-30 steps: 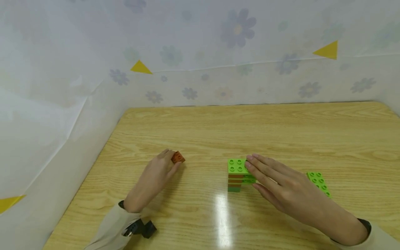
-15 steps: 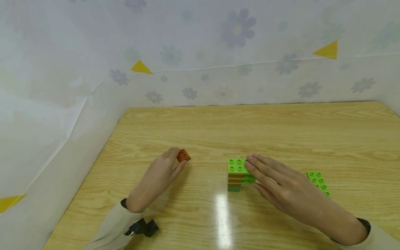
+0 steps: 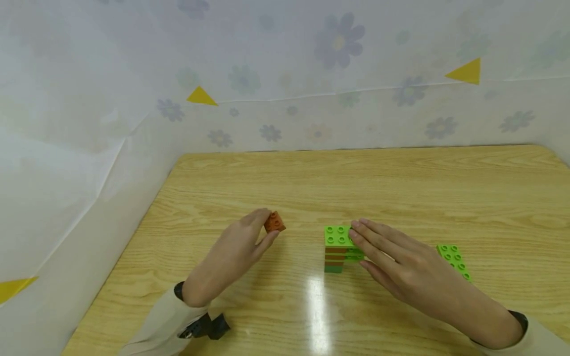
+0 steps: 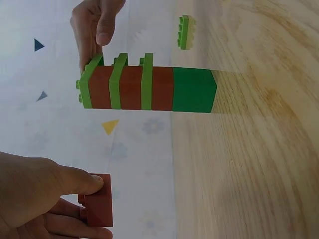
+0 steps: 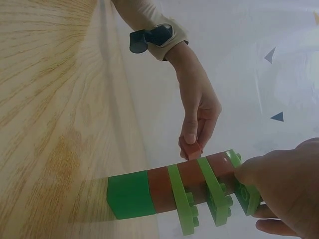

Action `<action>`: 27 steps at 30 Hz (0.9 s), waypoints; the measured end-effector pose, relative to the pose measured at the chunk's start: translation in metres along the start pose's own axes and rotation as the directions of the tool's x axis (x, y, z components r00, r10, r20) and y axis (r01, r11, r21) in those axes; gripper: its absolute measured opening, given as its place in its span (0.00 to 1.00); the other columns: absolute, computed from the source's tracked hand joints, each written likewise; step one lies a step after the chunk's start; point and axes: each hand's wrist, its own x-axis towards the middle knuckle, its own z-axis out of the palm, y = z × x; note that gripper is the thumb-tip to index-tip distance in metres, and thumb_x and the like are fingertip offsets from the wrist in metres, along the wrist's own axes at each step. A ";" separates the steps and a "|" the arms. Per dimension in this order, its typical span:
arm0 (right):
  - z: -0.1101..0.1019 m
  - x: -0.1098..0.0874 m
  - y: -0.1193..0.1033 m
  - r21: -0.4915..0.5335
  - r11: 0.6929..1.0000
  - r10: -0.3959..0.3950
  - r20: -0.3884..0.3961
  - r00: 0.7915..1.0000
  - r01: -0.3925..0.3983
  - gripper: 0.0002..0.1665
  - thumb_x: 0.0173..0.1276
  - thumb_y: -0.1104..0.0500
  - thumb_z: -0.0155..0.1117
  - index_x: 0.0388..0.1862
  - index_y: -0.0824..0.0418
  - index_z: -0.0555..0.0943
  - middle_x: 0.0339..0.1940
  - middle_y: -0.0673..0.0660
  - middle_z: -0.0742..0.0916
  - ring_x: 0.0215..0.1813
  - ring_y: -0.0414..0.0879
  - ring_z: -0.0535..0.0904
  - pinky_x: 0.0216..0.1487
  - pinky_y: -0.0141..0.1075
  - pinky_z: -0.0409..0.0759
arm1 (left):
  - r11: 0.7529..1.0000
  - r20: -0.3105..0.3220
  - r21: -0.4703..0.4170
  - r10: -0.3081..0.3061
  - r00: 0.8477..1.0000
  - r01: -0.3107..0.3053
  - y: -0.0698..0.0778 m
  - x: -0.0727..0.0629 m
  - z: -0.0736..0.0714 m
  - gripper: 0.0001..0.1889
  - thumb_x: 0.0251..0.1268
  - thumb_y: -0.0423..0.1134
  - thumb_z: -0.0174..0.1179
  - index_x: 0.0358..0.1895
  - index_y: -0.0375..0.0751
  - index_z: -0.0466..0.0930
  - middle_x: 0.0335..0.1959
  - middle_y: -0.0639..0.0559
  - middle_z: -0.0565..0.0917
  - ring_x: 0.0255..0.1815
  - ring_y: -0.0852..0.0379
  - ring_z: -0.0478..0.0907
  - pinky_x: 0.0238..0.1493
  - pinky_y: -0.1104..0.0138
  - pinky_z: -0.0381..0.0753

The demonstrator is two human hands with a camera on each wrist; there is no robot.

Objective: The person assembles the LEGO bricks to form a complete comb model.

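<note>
My left hand [image 3: 236, 242] pinches a reddish-brown toy brick [image 3: 274, 223] between thumb and fingers, its studs showing. In the left wrist view this brick [image 4: 98, 201] is held well above the tabletop, apart from the tower. The block tower [image 3: 335, 254] stands upright on a dark green base block [image 4: 194, 90], with brown bricks and light green plates alternating above. The plates stick out past the bricks toward my right hand. My right hand [image 3: 411, 267] rests straight fingertips on the end of the top light green plate [image 3: 337, 237], its thumb lower down.
A separate light green studded plate [image 3: 453, 259] lies on the wooden table [image 3: 285, 188] to the right, partly hidden by my right hand. A floral white sheet [image 3: 285, 116] hangs behind the table. A black wrist camera [image 3: 207, 326] sits at my left wrist.
My left hand has moved to the right with the brown brick, closer to the tower. My right hand and the tower have stayed in place.
</note>
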 end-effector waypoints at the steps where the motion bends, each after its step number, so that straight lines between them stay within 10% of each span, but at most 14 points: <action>1: 0.000 0.000 0.000 0.000 1.000 0.000 -0.001 1.000 0.000 0.29 0.82 0.51 0.36 0.61 0.70 0.76 0.61 0.65 0.80 0.61 0.56 0.77 0.72 0.29 0.56 | 1.000 -0.003 0.000 0.012 1.000 -0.012 0.002 0.000 -0.001 0.18 0.67 0.38 0.62 0.54 0.29 0.75 0.49 0.39 0.82 0.38 0.52 0.83 0.35 0.65 0.84; 27: 0.002 0.001 0.001 -0.017 0.999 -0.029 -0.061 0.998 0.028 0.27 0.82 0.51 0.39 0.62 0.69 0.77 0.61 0.64 0.80 0.61 0.54 0.77 0.70 0.30 0.61 | 0.987 0.064 -0.068 0.150 0.987 -0.146 0.041 0.010 -0.021 0.21 0.70 0.41 0.59 0.60 0.32 0.75 0.55 0.40 0.81 0.52 0.48 0.81 0.49 0.61 0.83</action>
